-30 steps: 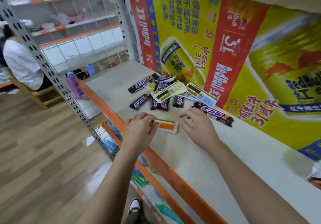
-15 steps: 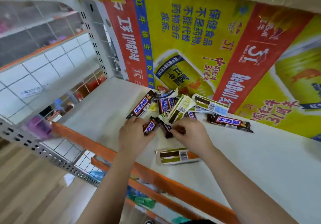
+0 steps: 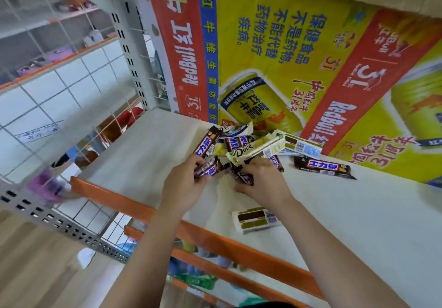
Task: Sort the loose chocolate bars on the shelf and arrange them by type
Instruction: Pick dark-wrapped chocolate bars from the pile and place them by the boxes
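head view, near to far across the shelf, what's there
orange shelf rail → lone white bar, barcode up → left hand and right hand, each gripping a small Snickers bar → bar pile → Red Bull carton

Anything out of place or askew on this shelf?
The chocolate bars lie in a jumbled, overlapping pile by the Red Bull carton. One pale bar sits apart near the orange front edge, one dark bar apart rightward.

Shop: metal shelving (image 3: 134, 73), Red Bull carton (image 3: 311, 56).

Orange-edged shelf (image 3: 358, 224), wire-mesh partition (image 3: 71, 80), wood-plank floor (image 3: 31, 272), yellow carton (image 3: 299, 80).
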Demonstrator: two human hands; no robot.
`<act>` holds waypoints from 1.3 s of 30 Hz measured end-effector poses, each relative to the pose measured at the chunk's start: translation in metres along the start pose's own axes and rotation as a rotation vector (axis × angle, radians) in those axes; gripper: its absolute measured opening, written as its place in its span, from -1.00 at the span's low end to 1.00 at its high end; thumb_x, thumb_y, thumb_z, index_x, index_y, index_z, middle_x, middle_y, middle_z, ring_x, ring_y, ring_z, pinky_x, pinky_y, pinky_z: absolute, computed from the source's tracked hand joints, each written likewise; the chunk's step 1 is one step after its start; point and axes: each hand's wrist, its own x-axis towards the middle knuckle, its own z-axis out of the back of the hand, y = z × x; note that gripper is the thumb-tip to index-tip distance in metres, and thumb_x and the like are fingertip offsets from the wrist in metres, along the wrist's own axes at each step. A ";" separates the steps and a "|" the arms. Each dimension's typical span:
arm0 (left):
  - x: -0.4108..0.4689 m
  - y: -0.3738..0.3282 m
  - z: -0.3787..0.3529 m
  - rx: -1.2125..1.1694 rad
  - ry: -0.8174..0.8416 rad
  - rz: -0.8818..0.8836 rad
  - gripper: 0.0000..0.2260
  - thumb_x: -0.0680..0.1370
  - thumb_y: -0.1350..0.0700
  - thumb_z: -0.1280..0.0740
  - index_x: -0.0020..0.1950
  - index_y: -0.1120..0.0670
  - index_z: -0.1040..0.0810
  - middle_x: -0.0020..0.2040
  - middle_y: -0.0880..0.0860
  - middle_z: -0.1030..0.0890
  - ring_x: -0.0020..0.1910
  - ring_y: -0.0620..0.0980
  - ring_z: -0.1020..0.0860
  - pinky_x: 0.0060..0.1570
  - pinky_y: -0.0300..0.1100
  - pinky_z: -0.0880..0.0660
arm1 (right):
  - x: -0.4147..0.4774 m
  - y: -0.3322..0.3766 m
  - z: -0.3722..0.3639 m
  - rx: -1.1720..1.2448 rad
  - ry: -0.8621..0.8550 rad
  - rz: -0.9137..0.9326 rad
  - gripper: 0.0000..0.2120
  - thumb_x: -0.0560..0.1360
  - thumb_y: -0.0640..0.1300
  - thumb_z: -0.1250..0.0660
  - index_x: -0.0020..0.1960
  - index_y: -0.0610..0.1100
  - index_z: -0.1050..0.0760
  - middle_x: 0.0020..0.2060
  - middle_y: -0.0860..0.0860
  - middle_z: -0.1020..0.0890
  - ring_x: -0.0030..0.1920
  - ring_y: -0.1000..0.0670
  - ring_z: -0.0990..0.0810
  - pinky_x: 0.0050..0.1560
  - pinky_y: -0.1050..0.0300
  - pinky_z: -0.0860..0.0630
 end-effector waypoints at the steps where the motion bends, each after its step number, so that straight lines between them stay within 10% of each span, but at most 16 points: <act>1: 0.001 0.000 0.001 -0.014 0.003 -0.001 -0.74 0.46 0.07 -0.42 0.10 -0.02 -0.44 0.03 0.01 -0.64 -0.09 0.06 -0.60 -0.14 -0.01 -0.53 | -0.002 0.001 0.000 0.001 -0.002 0.010 -0.60 0.32 0.09 -0.47 0.08 -0.09 -0.62 -0.03 -0.06 -0.55 0.05 -0.09 -0.44 -0.01 0.13 -0.38; 10: 0.004 -0.013 0.000 -0.095 0.011 -0.094 -0.76 0.45 0.09 -0.44 0.05 -0.02 -0.46 -0.01 0.00 -0.64 -0.08 0.03 -0.60 -0.15 -0.09 -0.51 | -0.029 0.000 0.007 0.088 -0.015 0.089 -0.68 0.28 -0.10 -0.46 0.03 -0.05 -0.56 -0.09 0.05 -0.59 -0.01 -0.01 -0.43 -0.20 0.32 -0.31; 22: -0.012 -0.095 -0.055 -0.198 0.161 -0.186 -0.74 0.46 0.09 -0.42 0.02 -0.15 -0.41 -0.05 -0.09 -0.62 -0.11 -0.05 -0.59 -0.09 -0.13 -0.52 | -0.111 -0.072 0.075 0.614 -0.246 -0.424 -0.69 0.36 -0.32 -0.45 0.03 -0.04 -0.53 -0.15 0.02 -0.64 -0.24 0.18 -0.58 -0.23 0.46 -0.42; 28: -0.060 -0.176 -0.117 -0.133 0.244 -0.315 -0.77 0.47 0.10 -0.41 0.08 -0.03 -0.45 -0.11 -0.08 -0.60 -0.15 -0.01 -0.57 -0.17 -0.13 -0.45 | -0.198 -0.128 0.115 0.698 -0.310 -0.471 -0.76 0.56 -0.33 -0.18 0.08 -0.02 -0.42 -0.12 0.00 -0.51 -0.34 -0.07 -0.63 -0.34 0.10 -0.61; 39: -0.175 -0.327 -0.247 -0.217 0.380 -0.426 -0.79 0.46 0.15 -0.40 0.03 -0.05 -0.46 -0.13 0.01 -0.66 -0.13 0.09 -0.59 -0.10 -0.04 -0.49 | -0.391 -0.246 0.197 0.586 -0.676 -0.663 -0.76 0.40 -0.25 -0.42 -0.04 -0.14 -0.37 -0.23 -0.01 -0.65 -0.38 0.02 -0.64 -0.41 0.22 -0.47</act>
